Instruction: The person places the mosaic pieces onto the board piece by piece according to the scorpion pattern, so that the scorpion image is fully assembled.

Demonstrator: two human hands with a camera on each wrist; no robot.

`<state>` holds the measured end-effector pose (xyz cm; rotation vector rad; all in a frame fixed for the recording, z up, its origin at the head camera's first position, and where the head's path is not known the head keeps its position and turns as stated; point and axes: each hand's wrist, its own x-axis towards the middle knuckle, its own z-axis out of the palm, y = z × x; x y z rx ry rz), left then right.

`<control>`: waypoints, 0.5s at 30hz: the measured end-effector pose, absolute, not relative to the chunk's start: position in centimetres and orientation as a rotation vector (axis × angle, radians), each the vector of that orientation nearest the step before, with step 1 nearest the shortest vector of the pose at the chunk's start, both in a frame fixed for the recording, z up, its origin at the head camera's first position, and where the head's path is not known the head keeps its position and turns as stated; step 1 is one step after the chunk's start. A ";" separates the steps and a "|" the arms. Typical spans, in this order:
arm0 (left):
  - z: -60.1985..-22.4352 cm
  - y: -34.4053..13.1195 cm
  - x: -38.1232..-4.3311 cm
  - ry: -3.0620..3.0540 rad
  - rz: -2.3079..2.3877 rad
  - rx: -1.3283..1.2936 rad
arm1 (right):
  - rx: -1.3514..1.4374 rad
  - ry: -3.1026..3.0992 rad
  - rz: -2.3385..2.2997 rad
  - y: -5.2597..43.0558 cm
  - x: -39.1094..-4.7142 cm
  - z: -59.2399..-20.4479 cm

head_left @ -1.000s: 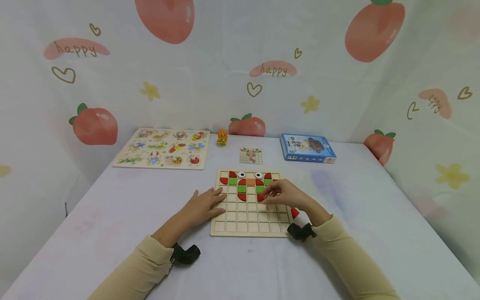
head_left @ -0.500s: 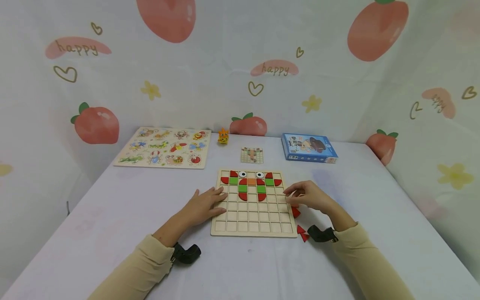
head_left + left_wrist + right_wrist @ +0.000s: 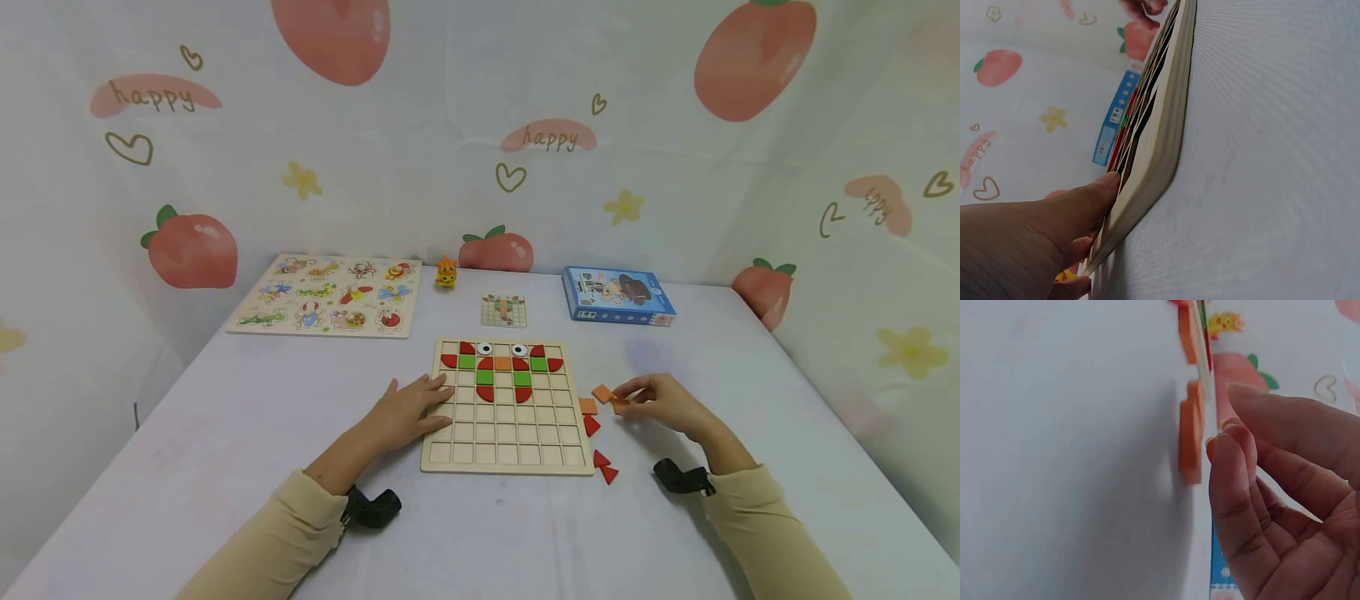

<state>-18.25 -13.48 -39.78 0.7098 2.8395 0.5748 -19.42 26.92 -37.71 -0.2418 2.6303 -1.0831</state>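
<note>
A wooden grid board [image 3: 486, 455] lies on the table, bearing red, green and orange pieces and two eye pieces in its upper rows. My left hand [image 3: 402, 414] rests with fingers spread on the board's left edge; in the left wrist view its thumb [image 3: 1094, 197] touches the rim. Right of the board, my right hand [image 3: 663, 404] is at an orange square tile [image 3: 620, 407], partly covered by the fingers. In the right wrist view, thumb and fingertips stand apart with nothing between them, beside the orange tiles [image 3: 1190, 440].
More orange tiles [image 3: 602, 393] and red pieces [image 3: 609, 474] lie along the board's right edge. Behind the board are a small pattern card [image 3: 503, 311], an orange toy figure [image 3: 446, 272], a blue box [image 3: 618, 296] and an insect puzzle board [image 3: 327, 296].
My right hand has moved right, from over the board to the orange tiles beside it, uncovering red pieces and tiles. The left hand stays on the board's edge.
</note>
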 end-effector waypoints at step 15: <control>-39.8 -13.5 -18.1 2.835 0.586 0.701 | -0.157 2.617 -1.111 28.0 -19.7 -39.0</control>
